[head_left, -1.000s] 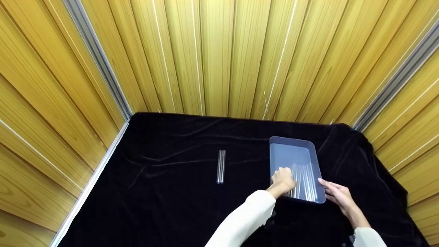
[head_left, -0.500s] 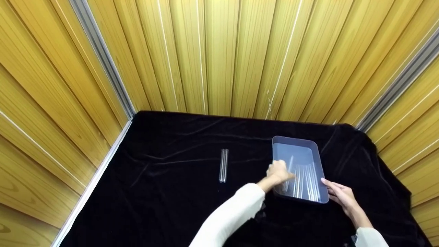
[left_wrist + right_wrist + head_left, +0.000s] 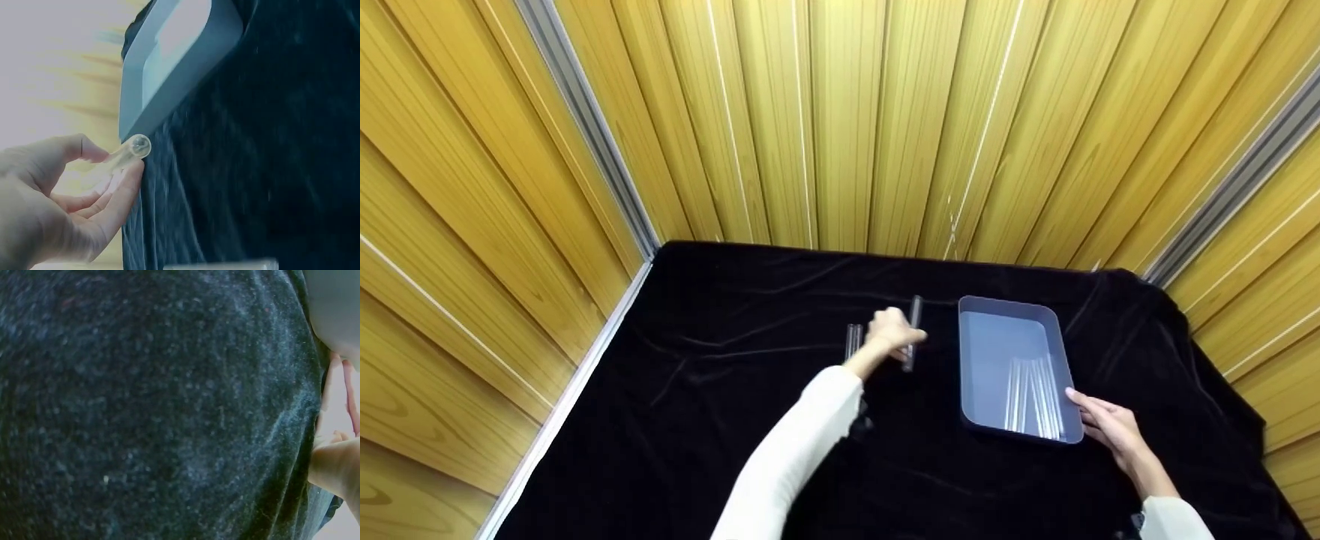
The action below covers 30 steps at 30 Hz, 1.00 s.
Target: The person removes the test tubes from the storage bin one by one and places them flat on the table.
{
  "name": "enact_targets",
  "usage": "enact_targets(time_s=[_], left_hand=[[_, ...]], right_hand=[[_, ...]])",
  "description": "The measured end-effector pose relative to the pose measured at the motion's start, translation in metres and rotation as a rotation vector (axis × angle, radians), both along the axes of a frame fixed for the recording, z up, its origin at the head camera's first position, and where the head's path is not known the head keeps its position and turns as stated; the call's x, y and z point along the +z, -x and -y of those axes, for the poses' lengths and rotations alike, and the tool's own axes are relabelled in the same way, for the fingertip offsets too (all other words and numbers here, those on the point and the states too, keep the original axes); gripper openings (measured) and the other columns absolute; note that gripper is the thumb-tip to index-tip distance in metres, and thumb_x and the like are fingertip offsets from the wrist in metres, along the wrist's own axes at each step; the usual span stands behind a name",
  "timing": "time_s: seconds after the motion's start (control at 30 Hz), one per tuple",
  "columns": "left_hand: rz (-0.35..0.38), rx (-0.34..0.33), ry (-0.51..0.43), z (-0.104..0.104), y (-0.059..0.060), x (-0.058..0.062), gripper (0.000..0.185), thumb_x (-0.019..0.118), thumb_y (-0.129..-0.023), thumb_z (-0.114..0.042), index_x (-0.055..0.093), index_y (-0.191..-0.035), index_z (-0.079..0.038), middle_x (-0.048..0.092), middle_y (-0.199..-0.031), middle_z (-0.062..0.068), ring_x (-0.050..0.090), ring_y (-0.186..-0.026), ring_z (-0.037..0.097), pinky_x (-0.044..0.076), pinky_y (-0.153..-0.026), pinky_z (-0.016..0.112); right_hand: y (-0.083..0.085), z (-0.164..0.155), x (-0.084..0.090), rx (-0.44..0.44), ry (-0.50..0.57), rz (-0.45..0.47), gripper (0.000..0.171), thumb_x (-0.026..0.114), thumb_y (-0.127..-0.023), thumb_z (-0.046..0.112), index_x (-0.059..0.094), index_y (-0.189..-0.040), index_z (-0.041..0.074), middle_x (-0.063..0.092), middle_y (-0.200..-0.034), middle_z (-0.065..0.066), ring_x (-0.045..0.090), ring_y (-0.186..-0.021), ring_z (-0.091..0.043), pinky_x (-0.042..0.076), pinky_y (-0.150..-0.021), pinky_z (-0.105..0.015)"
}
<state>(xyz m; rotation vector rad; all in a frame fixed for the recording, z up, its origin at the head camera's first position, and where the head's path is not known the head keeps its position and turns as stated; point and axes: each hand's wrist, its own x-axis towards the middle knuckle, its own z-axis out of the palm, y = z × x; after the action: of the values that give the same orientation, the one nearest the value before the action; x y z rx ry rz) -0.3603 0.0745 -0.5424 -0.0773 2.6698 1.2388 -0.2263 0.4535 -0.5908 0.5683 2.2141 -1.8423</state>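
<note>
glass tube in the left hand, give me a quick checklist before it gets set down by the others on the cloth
1. Grip on the tube: ok, the left hand pinches it between thumb and fingers.
2. Tube intact: cannot tell, only its open end shows clearly, in the left wrist view.
3. Tubes on cloth in place: ok, they lie side by side just left of the hand.
4. Room beside them: ok, bare black cloth on both sides.
5. Tray steady: ok, the right hand rests at its near corner.
6. Tray tubes settled: ok, they lie flat at its near end.
</note>
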Motion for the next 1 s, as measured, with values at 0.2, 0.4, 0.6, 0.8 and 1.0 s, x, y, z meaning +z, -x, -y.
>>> enact_targets(time_s=[0.2,0.4,0.6,0.8,1.0], left_hand=[[0.077,0.044,-0.1,0.049,-0.011,0.033,0.022,0.077,-0.084,-0.017,0.063,-0.069,-0.011,0.075,-0.077,0.015,0.077,-0.067,0.03,0.066,-0.067,0.039],[0.097,0.086,-0.152,0.1,-0.016,0.029,0.018,0.074,-0.084,-0.01,0.062,-0.071,-0.008,0.076,-0.09,0.024,0.078,-0.073,0.034,0.066,-0.065,0.038],[0.127,0.118,-0.2,0.133,-0.022,0.015,0.012,0.069,-0.084,-0.003,0.061,-0.075,-0.005,0.075,-0.093,0.029,0.078,-0.076,0.035,0.066,-0.067,0.04],[0.169,0.126,-0.21,0.145,-0.032,0.001,0.013,0.069,-0.085,0.002,0.061,-0.077,-0.004,0.076,-0.089,0.024,0.078,-0.079,0.035,0.066,-0.072,0.042],[0.178,0.131,-0.216,0.148,-0.04,-0.008,0.004,0.066,-0.084,0.003,0.065,-0.087,0.001,0.075,-0.084,0.021,0.078,-0.074,0.03,0.067,-0.072,0.042]], right_hand=[[0.001,0.003,-0.001,-0.013,-0.001,-0.013,0.069,0.068,-0.097,0.04,0.048,-0.145,-0.006,0.072,-0.091,0.015,0.068,-0.086,0.004,0.06,-0.079,-0.015],[0.003,0.01,-0.005,-0.003,-0.005,-0.01,0.07,0.068,-0.097,0.04,0.047,-0.145,-0.007,0.072,-0.092,0.014,0.067,-0.086,0.004,0.06,-0.079,-0.015],[0.004,0.009,-0.006,0.003,-0.008,-0.011,0.075,0.068,-0.097,0.04,0.043,-0.147,-0.011,0.072,-0.092,0.014,0.068,-0.086,0.004,0.06,-0.079,-0.015],[0.004,0.006,-0.006,0.01,0.001,-0.002,0.075,0.067,-0.098,0.039,0.042,-0.147,-0.011,0.073,-0.094,0.014,0.068,-0.086,0.004,0.06,-0.079,-0.016],[0.005,0.01,-0.007,0.008,-0.007,-0.004,0.066,0.068,-0.097,0.041,0.052,-0.142,-0.005,0.072,-0.094,0.013,0.068,-0.086,0.004,0.06,-0.079,-0.016]])
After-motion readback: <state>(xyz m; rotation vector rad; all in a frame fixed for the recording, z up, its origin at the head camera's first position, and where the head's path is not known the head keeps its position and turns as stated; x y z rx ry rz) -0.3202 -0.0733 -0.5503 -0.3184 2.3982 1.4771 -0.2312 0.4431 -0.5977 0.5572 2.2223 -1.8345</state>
